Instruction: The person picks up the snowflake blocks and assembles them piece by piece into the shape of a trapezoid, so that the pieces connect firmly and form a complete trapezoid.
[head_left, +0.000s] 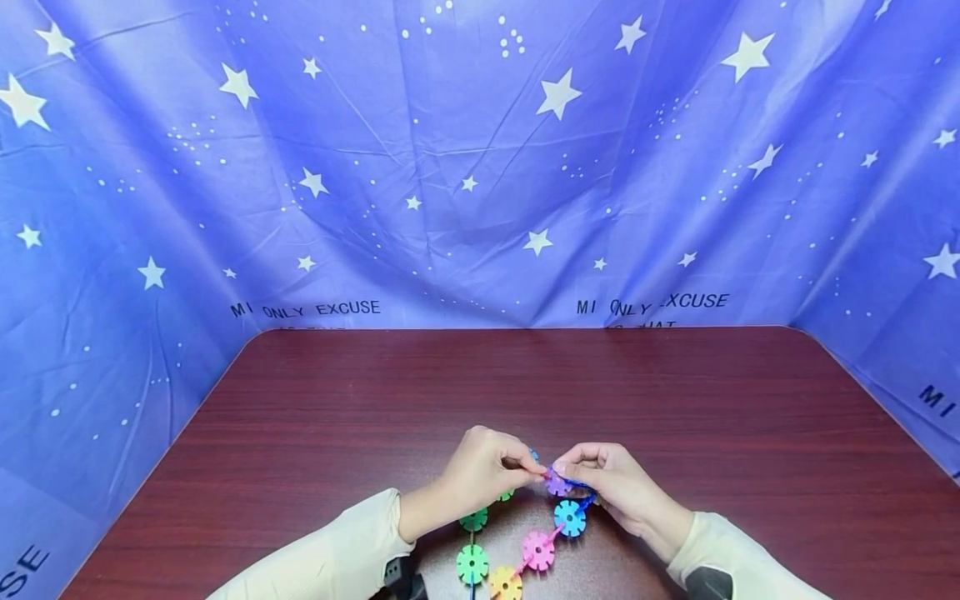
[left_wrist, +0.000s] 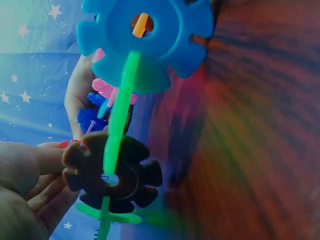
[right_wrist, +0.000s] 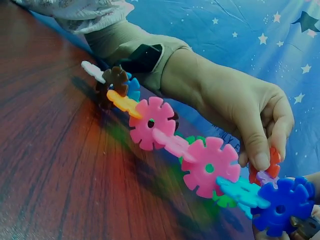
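A chain of notched plastic discs in many colours hangs in a loop between the hands. With thumb and fingers my left hand [head_left: 487, 462] pinches a red disc [right_wrist: 273, 162]. It meets a purple disc [head_left: 557, 483], beside a dark blue disc [right_wrist: 287, 197]. My right hand [head_left: 618, 487] grips the chain there with curled fingers; exactly which disc they pinch is partly hidden. Below hang a light blue disc [head_left: 570, 518] and a pink disc [head_left: 537, 550]. On the left side are a green disc [head_left: 472, 563] and, close to the left wrist camera, a brown disc [left_wrist: 132, 182].
A dark red-brown wooden table [head_left: 337, 400] lies under the hands. Blue star-printed cloth [head_left: 450, 167] hangs round its back and sides. The chain's near end, with a yellow disc [head_left: 506, 583], runs to the lower edge of the head view.
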